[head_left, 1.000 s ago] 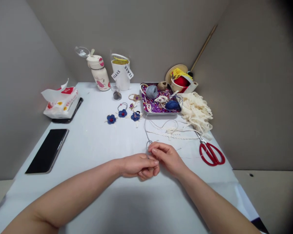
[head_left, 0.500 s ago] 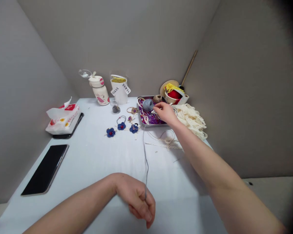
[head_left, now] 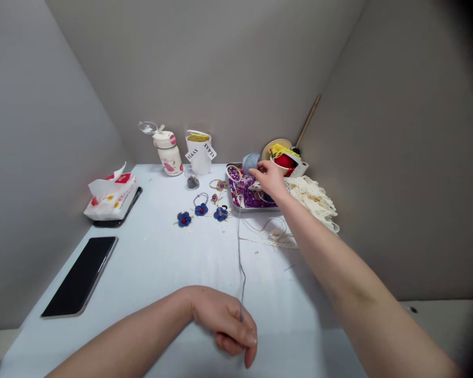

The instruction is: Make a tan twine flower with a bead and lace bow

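Near the front of the table my left hand (head_left: 230, 323) is closed, pinching a thin grey cord (head_left: 240, 257). The cord runs back over the table to the metal tray (head_left: 256, 209). My right hand (head_left: 271, 179) reaches over that tray, its fingers closed at the side of a blue-grey yarn ball (head_left: 250, 162). Under the ball, purple and red beads (head_left: 242, 185) fill the tray, with loops of cord and trim among them; the hand hides part of this. Left of the tray lie blue flower hair ties (head_left: 201, 209), several in all.
A phone (head_left: 81, 275) and a tissue pack (head_left: 112, 199) lie on the left. Behind stand a bottle (head_left: 169, 157) and a white cup (head_left: 199, 157). A bowl with red yarn (head_left: 284, 159) and cream lace (head_left: 313, 199) sit at the right, near the partition wall.
The yarn ball has moved back and a little right with my right hand. My left hand still pinches the cord. The whole view has shifted slightly.
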`<state>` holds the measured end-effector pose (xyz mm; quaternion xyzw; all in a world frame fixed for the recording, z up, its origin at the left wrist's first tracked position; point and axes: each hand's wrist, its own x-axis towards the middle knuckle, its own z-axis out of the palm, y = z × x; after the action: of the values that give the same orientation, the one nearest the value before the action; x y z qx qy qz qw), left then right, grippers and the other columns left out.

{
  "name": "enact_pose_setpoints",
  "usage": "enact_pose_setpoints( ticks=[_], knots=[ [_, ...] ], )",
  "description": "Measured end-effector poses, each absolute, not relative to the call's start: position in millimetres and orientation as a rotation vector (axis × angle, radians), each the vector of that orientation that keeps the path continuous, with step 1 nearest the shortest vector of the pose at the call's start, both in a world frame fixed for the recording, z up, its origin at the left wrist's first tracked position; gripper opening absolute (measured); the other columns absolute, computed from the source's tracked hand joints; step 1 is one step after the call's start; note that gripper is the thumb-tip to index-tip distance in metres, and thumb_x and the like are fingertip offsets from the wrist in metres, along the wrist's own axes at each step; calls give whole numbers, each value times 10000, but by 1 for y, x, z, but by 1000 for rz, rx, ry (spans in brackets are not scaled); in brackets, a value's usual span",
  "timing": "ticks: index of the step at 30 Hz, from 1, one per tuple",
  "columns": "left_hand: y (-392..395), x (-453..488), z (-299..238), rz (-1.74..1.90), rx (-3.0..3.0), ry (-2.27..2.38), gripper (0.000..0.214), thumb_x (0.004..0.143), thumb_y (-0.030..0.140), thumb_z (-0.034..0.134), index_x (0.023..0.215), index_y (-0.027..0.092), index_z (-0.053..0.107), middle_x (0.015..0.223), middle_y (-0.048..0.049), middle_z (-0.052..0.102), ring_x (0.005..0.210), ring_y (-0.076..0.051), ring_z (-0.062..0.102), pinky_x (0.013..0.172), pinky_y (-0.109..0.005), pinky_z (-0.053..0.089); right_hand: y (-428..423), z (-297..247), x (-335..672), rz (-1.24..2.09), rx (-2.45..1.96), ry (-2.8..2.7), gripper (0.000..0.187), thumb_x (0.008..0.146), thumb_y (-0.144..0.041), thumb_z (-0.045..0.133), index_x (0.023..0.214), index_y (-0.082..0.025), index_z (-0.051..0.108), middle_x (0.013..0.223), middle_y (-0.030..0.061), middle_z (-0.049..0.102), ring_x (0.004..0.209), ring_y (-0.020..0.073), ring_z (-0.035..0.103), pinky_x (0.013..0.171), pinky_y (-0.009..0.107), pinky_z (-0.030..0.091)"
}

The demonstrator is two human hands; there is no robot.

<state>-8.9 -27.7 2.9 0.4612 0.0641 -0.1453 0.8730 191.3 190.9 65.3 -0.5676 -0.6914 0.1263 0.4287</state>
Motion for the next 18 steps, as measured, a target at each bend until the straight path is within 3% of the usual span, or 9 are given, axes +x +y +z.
enact_pose_setpoints(
  ticks=[3,7,13,16,18],
  knots=[
    [-26,-11,0,-297,967,115,364,840,493,671,911,137,642,532,49,407,457,-84,343,470,-255,258,149,93,203,302,-1278,-1659,192,849,-365,604,939,-197,626,974,55,632,895,177,566,830,297,448],
    [-25,-11,-5,-245,988,60,472,764,463,755,1064,117,639,649,7,537,531,-111,466,503,-258,355,69,134,227,603,-950,-1653,143,826,-360,685,919,-252,676,932,34,638,838,192,590,770,334,467],
    [-28,-6,-5,188,871,164,658,670,544,798,1143,127,610,753,-24,618,607,-114,566,532,-209,419,-12,162,247,1289,-719,-2377,154,811,-379,733,807,-235,679,781,45,636,722,173,576,688,308,465],
    [-32,-5,1,286,722,186,835,602,612,814,1279,208,537,1056,-85,636,809,-172,634,661,-278,504,-35,150,226,1286,-788,-2596,103,851,-324,689,858,-225,663,838,41,642,760,156,576,701,270,458],
    [-34,-4,4,297,639,232,860,629,571,820,1360,266,484,1279,-102,555,970,-190,623,785,-318,505,-47,139,208,1223,-838,-2677,91,852,-308,678,889,-226,665,917,47,664,858,177,595,755,277,462]
  ],
)
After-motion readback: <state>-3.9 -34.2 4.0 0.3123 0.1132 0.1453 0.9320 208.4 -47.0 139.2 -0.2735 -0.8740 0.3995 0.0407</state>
